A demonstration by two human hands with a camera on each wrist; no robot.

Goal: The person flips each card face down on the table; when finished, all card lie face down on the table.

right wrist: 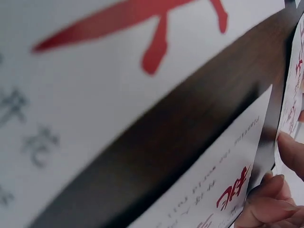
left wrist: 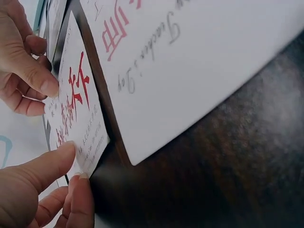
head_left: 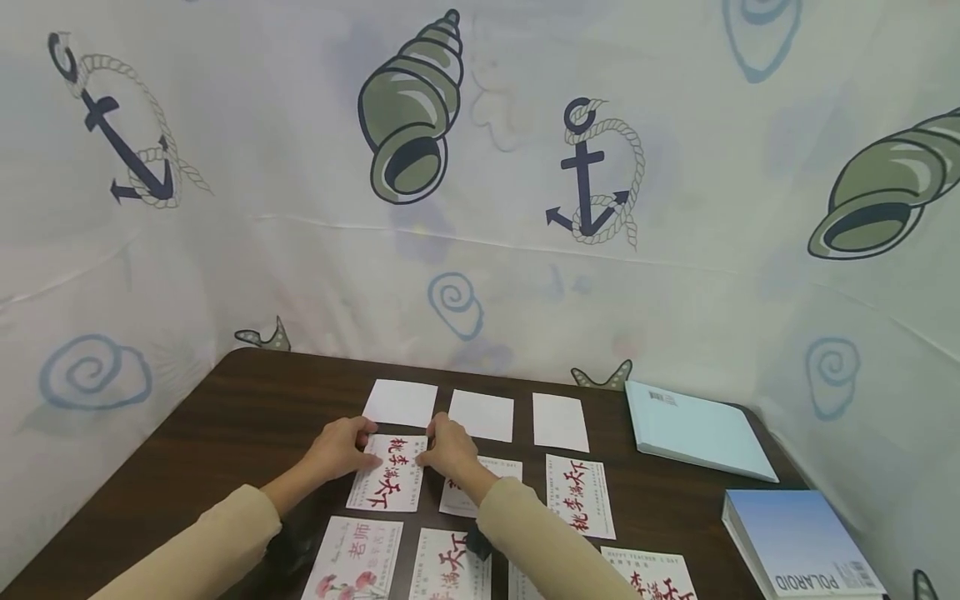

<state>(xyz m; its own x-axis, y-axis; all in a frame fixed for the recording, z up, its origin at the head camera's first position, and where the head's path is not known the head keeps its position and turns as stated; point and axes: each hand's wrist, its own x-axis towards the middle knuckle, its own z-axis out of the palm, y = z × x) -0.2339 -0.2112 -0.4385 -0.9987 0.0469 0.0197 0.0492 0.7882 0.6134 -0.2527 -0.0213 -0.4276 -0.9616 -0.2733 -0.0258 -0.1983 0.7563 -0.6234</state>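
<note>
A white greeting card [head_left: 386, 483] with red brush characters lies flat or nearly so in the left column of cards on the dark wooden table. My left hand [head_left: 339, 450] pinches its left edge between thumb and fingers; the left wrist view shows that thumb [left wrist: 59, 161] on the printed face. At the opposite edge, my right hand [head_left: 452, 450] pinches the same card, its fingertips near the top right corner. In the right wrist view, the right hand [right wrist: 273, 202] is partly cut off by the frame. Its forearm covers part of a neighbouring card [head_left: 504, 468].
Three blank white cards [head_left: 401, 403] lie in a back row. More printed cards [head_left: 579, 497] sit to the right and in front, including one with pink flowers [head_left: 358, 554]. A pale blue book [head_left: 697, 429] and a thick blue POLAROID book [head_left: 802, 533] occupy the right side.
</note>
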